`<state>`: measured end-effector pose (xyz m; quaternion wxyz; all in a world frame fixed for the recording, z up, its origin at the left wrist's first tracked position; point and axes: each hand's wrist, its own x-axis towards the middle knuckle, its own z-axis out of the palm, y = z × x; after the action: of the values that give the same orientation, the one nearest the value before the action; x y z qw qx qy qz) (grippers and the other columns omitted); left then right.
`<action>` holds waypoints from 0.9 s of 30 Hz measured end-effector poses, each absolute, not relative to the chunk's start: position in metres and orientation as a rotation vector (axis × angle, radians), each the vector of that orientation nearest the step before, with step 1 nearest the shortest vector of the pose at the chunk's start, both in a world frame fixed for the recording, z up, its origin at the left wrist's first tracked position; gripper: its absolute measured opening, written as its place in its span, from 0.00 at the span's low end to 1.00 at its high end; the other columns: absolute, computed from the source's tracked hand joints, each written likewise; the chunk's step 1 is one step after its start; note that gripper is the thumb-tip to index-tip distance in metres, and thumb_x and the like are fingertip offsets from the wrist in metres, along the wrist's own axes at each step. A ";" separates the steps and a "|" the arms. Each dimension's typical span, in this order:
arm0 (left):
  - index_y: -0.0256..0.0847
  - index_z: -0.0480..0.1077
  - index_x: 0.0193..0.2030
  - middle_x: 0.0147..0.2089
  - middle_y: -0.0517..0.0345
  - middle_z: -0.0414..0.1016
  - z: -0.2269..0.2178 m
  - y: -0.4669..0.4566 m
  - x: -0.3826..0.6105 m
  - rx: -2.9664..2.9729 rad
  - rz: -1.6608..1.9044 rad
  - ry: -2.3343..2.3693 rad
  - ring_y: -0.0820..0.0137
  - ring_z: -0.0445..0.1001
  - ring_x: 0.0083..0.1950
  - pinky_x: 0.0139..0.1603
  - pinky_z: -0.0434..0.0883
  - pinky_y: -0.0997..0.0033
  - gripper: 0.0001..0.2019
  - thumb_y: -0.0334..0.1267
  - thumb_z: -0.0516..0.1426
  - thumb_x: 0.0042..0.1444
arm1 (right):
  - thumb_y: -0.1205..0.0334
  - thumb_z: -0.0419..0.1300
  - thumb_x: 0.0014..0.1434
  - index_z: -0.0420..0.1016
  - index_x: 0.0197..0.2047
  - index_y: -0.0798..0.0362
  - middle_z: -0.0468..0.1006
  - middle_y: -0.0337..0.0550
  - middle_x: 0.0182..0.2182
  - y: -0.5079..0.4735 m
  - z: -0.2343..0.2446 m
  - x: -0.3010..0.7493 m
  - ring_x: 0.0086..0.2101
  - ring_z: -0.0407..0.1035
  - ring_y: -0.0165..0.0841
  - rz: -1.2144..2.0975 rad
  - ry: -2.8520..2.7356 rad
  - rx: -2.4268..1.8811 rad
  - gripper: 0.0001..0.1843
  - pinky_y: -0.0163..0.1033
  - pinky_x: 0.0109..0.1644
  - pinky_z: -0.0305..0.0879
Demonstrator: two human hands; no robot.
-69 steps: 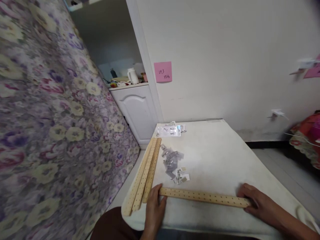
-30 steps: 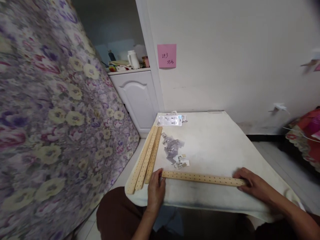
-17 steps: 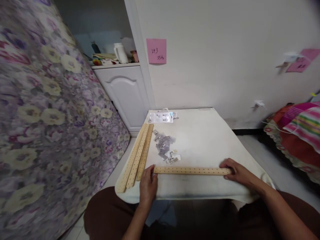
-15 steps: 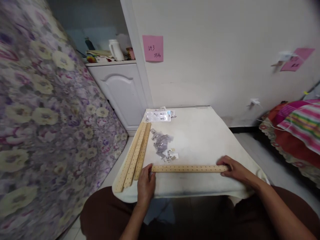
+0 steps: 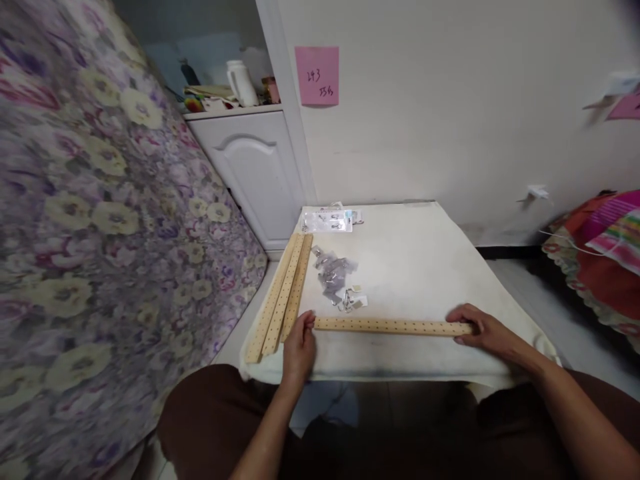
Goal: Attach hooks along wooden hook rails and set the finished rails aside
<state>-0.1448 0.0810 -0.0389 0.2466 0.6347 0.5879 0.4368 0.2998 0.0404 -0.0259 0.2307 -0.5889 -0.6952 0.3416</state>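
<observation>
Strip point(image 5: 390, 326) pinched at both ends!

I've the left hand point(image 5: 299, 347) and right hand point(image 5: 485, 330) closed on it, across the surface point(image 5: 425, 267) near the front. One strip here: light, stiff, I'd judge, ends best. Left, three more strips point(image 5: 285, 293); beyond, packets point(image 5: 335, 273), uncountable; farthest, one pack point(image 5: 327, 221), maybe more.

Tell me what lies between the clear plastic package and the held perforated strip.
A heap of small plastic packets, then, nearer the perforated strip, small metal pieces and little squares; the head view shows this.
</observation>
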 end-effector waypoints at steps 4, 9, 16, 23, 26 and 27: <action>0.40 0.66 0.52 0.46 0.53 0.76 -0.036 0.087 -0.151 1.713 1.147 1.576 0.67 0.74 0.47 0.54 0.69 0.59 0.17 0.37 0.49 0.58 | 0.58 0.62 0.47 0.70 0.40 0.49 0.70 0.43 0.38 0.040 -0.026 0.301 0.40 0.66 0.38 0.916 -1.910 -1.618 0.15 0.43 0.46 0.64; 0.41 0.68 0.51 0.43 0.53 0.78 -0.029 0.091 -0.156 1.722 1.084 1.549 0.66 0.75 0.47 0.53 0.70 0.59 0.16 0.39 0.51 0.57 | 0.59 0.61 0.48 0.72 0.37 0.50 0.71 0.42 0.37 0.040 -0.026 0.302 0.39 0.66 0.38 0.883 -1.939 -1.609 0.11 0.42 0.45 0.64; 0.41 0.67 0.52 0.47 0.52 0.76 -0.029 0.082 -0.148 1.763 1.127 1.603 0.65 0.74 0.48 0.53 0.70 0.58 0.17 0.38 0.51 0.56 | 0.60 0.61 0.47 0.71 0.37 0.49 0.71 0.42 0.36 0.039 -0.026 0.297 0.39 0.66 0.38 0.823 -1.936 -1.604 0.12 0.43 0.45 0.64; 0.41 0.67 0.52 0.47 0.52 0.76 -0.034 0.080 -0.146 1.766 1.174 1.622 0.65 0.75 0.47 0.50 0.72 0.61 0.17 0.36 0.53 0.54 | 0.61 0.59 0.47 0.71 0.35 0.49 0.71 0.43 0.36 0.041 -0.027 0.296 0.39 0.66 0.39 0.824 -1.980 -1.600 0.09 0.44 0.45 0.64; 0.42 0.67 0.52 0.48 0.53 0.76 -0.036 0.079 -0.147 1.746 1.178 1.626 0.65 0.75 0.47 0.50 0.72 0.61 0.18 0.36 0.54 0.54 | 0.61 0.59 0.48 0.70 0.34 0.49 0.71 0.42 0.35 0.041 -0.026 0.295 0.39 0.66 0.39 0.842 -1.990 -1.598 0.08 0.43 0.44 0.64; 0.42 0.67 0.52 0.48 0.53 0.76 -0.037 0.079 -0.148 1.738 1.181 1.627 0.65 0.75 0.47 0.50 0.72 0.61 0.18 0.36 0.54 0.54 | 0.61 0.59 0.48 0.70 0.34 0.49 0.71 0.42 0.35 0.041 -0.026 0.294 0.39 0.66 0.38 0.843 -1.992 -1.596 0.07 0.43 0.44 0.64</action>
<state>-0.1476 0.0787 -0.0365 0.2397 0.6350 0.5943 0.4315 0.2941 0.0413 -0.0262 0.2248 -0.5787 -0.7220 0.3054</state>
